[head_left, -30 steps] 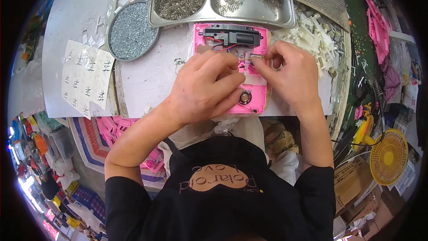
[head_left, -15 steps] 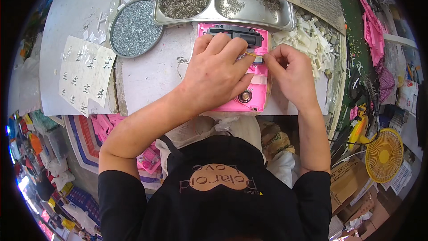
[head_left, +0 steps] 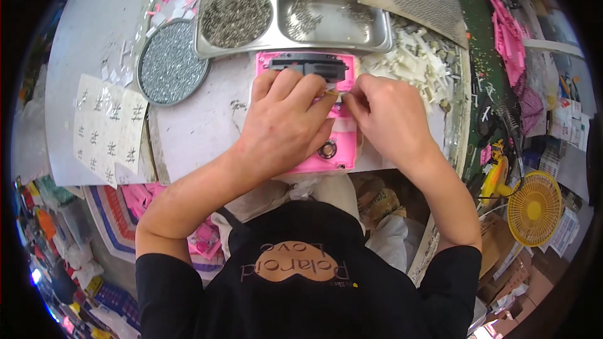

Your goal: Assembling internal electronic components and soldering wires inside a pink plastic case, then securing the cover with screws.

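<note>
As far as we can judge from how its parts lie, the pink casing point(head_left: 345, 142) is partly filled: the black unit point(head_left: 314, 66) already sits across its far end, and the round speaker point(head_left: 327, 149) is set in the near end. We find this casing at the front edge of the desk point(head_left: 188, 138), just below the metal tray point(head_left: 295, 49), with its inside facing up and uncovered. The middle seems to us the unfinished zone, because both hands are busy there. Our right hand point(head_left: 394, 116) pinches a small pale part point(head_left: 340, 96) between thumb and forefinger, at the right side of the casing. Our left hand point(head_left: 279, 116) bends over the left half, its fingertips near a thin yellow wire point(head_left: 331, 93); whether they grip the wire or only touch it, we cannot tell. A whitish strip point(head_left: 343, 125) lies across the casing, between the hands and the speaker. What is beneath our left palm is hidden, and whether any screws are fixed is too small to see. Many loose screws point(head_left: 174, 63) lie in the round dish point(head_left: 169, 103), to the left of the tray.
</note>
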Available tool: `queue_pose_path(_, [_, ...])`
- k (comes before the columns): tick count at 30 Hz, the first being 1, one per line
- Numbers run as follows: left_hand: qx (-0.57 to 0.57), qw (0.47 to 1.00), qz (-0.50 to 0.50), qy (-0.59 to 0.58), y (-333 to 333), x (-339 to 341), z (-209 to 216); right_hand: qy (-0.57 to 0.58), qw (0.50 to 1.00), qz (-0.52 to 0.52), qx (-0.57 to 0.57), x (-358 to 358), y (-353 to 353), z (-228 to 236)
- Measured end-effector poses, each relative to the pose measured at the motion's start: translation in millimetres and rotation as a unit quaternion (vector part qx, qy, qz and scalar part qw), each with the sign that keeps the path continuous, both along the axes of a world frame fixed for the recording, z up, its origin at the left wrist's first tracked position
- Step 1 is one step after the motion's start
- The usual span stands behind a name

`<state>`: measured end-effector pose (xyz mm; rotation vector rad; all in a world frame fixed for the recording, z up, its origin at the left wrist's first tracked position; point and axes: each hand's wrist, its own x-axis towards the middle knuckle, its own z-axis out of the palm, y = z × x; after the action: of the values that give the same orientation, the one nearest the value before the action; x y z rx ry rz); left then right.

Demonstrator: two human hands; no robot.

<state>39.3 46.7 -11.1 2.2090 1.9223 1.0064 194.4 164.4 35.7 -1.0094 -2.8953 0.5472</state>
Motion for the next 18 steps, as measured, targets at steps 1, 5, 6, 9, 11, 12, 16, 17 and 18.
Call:
queue_pose_path(1, [0.002, 1.0, -0.001, 0.001, 0, 0, 0, 0.02, 0.999, -0.02, -0.045, 2, 4, 0])
queue_pose_path(5, [-0.015, 1.0, 0.001, 0.021, 0, 1, 1, 0.09, 0.986, -0.078, -0.118, 10, 3, -9])
queue_pose_path(6, [-0.017, 1.0, 0.001, 0.022, 0, 1, 1, 0.107, 0.985, -0.08, -0.107, 11, -1, -11])
queue_pose_path(9, [-0.02, 0.999, 0.002, 0.027, -1, 0, 0, 0.141, 0.981, -0.099, -0.092, 11, -8, -20])
queue_pose_path(11, [-0.021, 0.999, 0.002, 0.028, -1, 0, -1, 0.156, 0.976, -0.117, -0.102, 11, -12, -25])
queue_pose_path(12, [-0.019, 0.999, 0.001, 0.026, 0, 0, -1, 0.163, 0.972, -0.126, -0.11, 11, -12, -25])
queue_pose_path(16, [-0.029, 0.999, 0.001, 0.031, 2, -1, -2, 0.172, 0.967, -0.134, -0.13, 13, -8, -29])
queue_pose_path(17, [-0.034, 0.999, 0.003, 0.034, 1, -1, -2, 0.174, 0.962, -0.11, -0.177, 18, 2, -26])
queue_pose_path(18, [-0.038, 0.999, 0.007, 0.038, 0, -2, -2, 0.176, 0.955, -0.084, -0.223, 26, 24, -22])
